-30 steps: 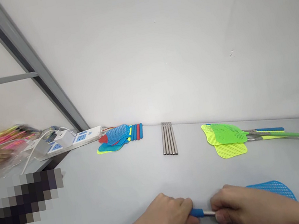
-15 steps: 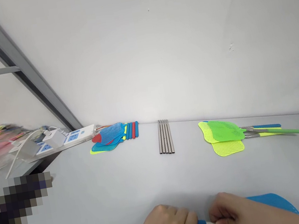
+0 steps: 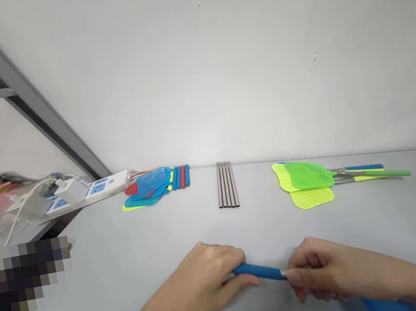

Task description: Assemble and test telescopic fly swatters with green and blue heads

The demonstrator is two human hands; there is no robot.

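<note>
My left hand (image 3: 209, 278) is closed round the far end of a blue handle (image 3: 264, 271), thumb underneath. A short piece of metal rod (image 3: 284, 274) shows at the handle's right end. My right hand (image 3: 320, 269) pinches that rod between thumb and fingers. Below my right forearm, a blue fly swatter head (image 3: 388, 307) shows in part at the bottom edge; its join to the rod is hidden. Farther back, several metal tubes (image 3: 225, 185) lie side by side on the grey table (image 3: 166, 238).
At the back left lie blue, red and yellow swatter heads (image 3: 152, 182) beside several loose handles (image 3: 180, 177). Green and yellow fly swatters (image 3: 310, 175) with rods and handles are stacked at the right. A white power strip (image 3: 107, 188) with plugs borders the left; a wall (image 3: 217, 68) stands behind.
Both hands have moved up and farther over the table. My left hand has shifted left along the handle, so more of the blue shows. The swatter head has dropped lower in view.
</note>
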